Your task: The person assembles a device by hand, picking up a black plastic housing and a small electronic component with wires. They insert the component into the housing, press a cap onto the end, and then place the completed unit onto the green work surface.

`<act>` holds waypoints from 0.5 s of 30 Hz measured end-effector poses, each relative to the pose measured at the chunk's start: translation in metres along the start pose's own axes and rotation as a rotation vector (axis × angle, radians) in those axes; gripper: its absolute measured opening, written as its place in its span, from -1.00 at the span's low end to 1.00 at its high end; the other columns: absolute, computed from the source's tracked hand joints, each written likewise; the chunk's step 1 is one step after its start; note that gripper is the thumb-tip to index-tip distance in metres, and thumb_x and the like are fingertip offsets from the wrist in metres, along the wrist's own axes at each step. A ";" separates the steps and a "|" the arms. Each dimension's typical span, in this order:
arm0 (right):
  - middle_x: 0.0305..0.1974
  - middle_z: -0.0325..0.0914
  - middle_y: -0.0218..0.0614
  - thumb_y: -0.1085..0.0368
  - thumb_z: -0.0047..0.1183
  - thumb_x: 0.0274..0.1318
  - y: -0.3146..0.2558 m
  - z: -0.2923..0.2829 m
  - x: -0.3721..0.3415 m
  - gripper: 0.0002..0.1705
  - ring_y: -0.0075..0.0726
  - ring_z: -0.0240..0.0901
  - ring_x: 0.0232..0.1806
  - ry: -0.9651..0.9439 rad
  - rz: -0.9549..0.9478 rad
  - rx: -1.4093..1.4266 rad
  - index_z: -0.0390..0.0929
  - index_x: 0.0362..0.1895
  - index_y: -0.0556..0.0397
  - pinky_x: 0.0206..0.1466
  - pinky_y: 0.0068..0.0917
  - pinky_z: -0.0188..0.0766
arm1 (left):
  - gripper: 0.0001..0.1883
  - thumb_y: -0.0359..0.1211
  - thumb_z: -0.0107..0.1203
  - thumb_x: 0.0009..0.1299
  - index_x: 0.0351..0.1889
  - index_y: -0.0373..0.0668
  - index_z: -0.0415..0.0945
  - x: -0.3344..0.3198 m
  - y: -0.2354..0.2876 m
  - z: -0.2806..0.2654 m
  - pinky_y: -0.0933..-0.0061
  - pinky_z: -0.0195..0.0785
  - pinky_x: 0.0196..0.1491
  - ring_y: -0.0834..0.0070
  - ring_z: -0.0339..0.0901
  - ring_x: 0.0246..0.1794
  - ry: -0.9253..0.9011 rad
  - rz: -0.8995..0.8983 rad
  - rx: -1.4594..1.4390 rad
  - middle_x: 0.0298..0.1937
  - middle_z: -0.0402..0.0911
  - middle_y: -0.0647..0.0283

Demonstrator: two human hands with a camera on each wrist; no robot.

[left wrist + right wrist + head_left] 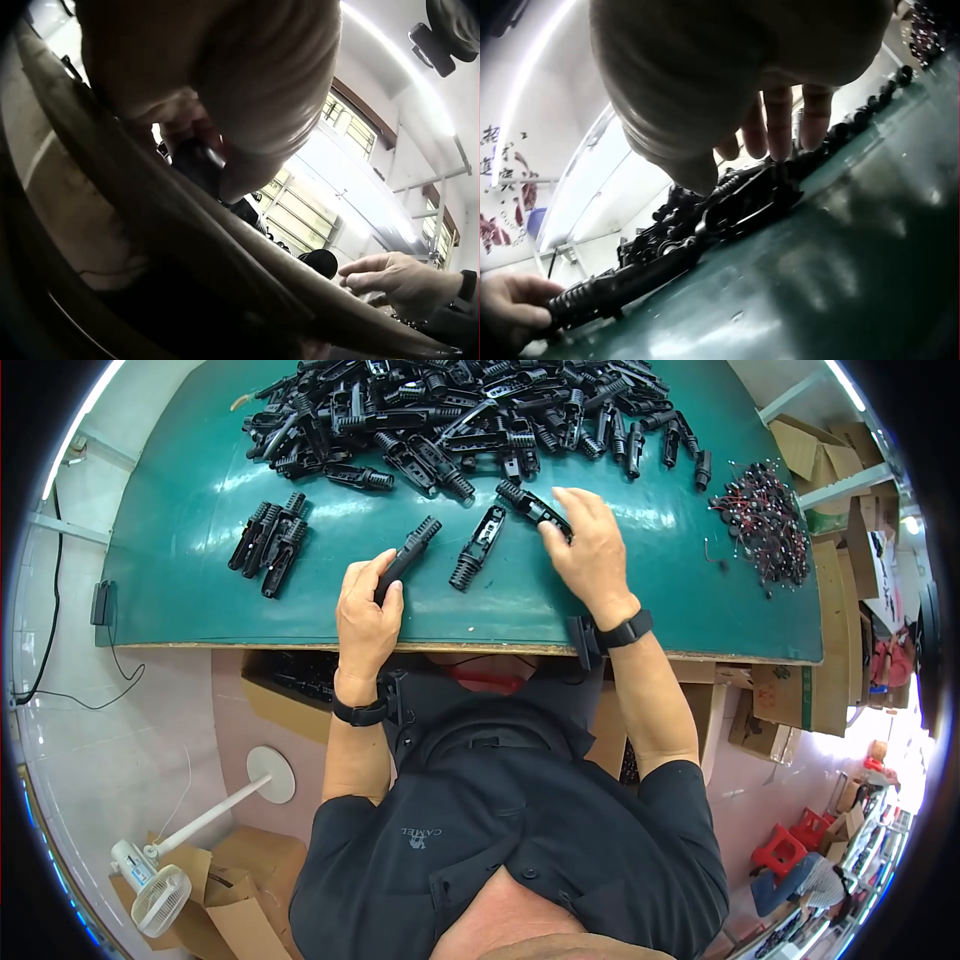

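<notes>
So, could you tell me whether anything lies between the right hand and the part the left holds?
Yes: one loose black part lies on the table between them; another is by the right hand.

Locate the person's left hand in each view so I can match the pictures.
Head: left hand, left of centre, slightly above mid-height.
Left wrist: large, upper left to centre.
Right wrist: low at the left edge.
Shared landmark: right hand, right of centre in head, lower right in left wrist, top in right wrist.
</notes>
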State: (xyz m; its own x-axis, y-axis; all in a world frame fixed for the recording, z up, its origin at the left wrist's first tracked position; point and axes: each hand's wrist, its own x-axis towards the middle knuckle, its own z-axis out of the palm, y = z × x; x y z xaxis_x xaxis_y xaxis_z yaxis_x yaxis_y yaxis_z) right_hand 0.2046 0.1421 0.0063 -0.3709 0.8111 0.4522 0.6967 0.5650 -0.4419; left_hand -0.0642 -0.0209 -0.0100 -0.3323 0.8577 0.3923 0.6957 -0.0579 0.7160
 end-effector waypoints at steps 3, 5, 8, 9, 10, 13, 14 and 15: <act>0.21 0.62 -0.16 0.21 0.42 0.11 -0.022 -0.005 -0.003 -0.42 0.05 0.56 0.25 0.024 -0.264 0.055 0.66 0.26 -0.12 0.26 -0.12 0.51 | -0.60 -0.52 0.25 0.38 0.21 -0.25 0.65 -0.001 0.003 0.003 0.32 0.50 0.05 0.28 0.59 -0.08 0.002 0.028 0.055 -0.06 0.61 0.12; 0.33 0.53 -0.17 0.17 0.45 0.06 -0.033 -0.001 -0.003 -0.42 0.04 0.36 0.46 -0.130 -0.520 0.050 0.67 0.22 -0.13 0.47 -0.01 0.32 | -0.61 -0.52 0.27 0.38 0.19 -0.24 0.66 0.002 0.006 0.004 0.28 0.51 0.04 0.25 0.60 -0.08 0.000 0.045 0.101 -0.08 0.61 0.11; 0.34 0.52 -0.18 0.16 0.45 0.07 -0.037 0.026 0.007 -0.44 0.01 0.33 0.49 -0.181 -0.517 0.013 0.67 0.20 -0.12 0.51 0.02 0.27 | -0.64 -0.53 0.29 0.36 0.14 -0.25 0.67 0.002 0.006 0.006 0.22 0.50 0.06 0.16 0.60 -0.07 -0.001 0.023 0.124 -0.07 0.63 0.08; 0.35 0.51 -0.18 0.16 0.44 0.07 -0.037 0.034 0.012 -0.45 0.00 0.32 0.50 -0.207 -0.519 -0.004 0.67 0.19 -0.12 0.53 0.03 0.25 | -0.65 -0.53 0.30 0.35 0.12 -0.26 0.67 0.003 0.006 0.006 0.20 0.49 0.07 0.12 0.60 -0.07 0.002 0.011 0.137 -0.07 0.64 0.06; 0.35 0.51 -0.18 0.16 0.44 0.07 -0.035 0.041 0.017 -0.45 0.00 0.32 0.50 -0.201 -0.511 -0.006 0.67 0.19 -0.12 0.53 0.03 0.25 | -0.65 -0.53 0.30 0.35 0.12 -0.26 0.67 0.002 0.006 0.006 0.20 0.49 0.07 0.12 0.60 -0.07 -0.004 0.019 0.136 -0.07 0.64 0.06; 0.35 0.52 -0.20 0.18 0.42 0.11 -0.033 0.055 0.033 -0.49 0.01 0.34 0.48 -0.068 -0.396 -0.010 0.67 0.18 -0.11 0.54 0.04 0.22 | -0.68 -0.55 0.30 0.35 0.08 -0.24 0.68 0.001 0.006 0.005 0.19 0.48 0.05 0.13 0.60 -0.09 0.052 0.010 0.173 -0.09 0.63 0.09; 0.35 0.52 -0.20 0.18 0.42 0.11 -0.030 0.052 0.032 -0.49 0.01 0.34 0.48 -0.069 -0.402 -0.009 0.67 0.18 -0.11 0.54 0.04 0.22 | -0.68 -0.55 0.30 0.35 0.08 -0.24 0.68 0.002 0.006 0.004 0.19 0.48 0.05 0.13 0.60 -0.09 0.058 0.007 0.174 -0.09 0.63 0.09; 0.33 0.53 -0.20 0.19 0.42 0.11 -0.027 0.045 0.027 -0.48 0.01 0.37 0.46 -0.065 -0.400 -0.017 0.67 0.19 -0.10 0.52 0.01 0.27 | -0.66 -0.56 0.30 0.35 0.09 -0.23 0.68 0.000 0.007 0.003 0.23 0.49 0.04 0.16 0.60 -0.08 0.055 0.008 0.151 -0.08 0.64 0.09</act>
State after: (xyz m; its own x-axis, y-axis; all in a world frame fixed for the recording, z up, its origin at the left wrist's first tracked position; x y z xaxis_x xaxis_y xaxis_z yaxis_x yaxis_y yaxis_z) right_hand 0.1486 0.1559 -0.0042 -0.6526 0.5355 0.5361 0.4989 0.8362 -0.2279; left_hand -0.0579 -0.0195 -0.0069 -0.3573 0.8282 0.4317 0.7853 0.0162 0.6189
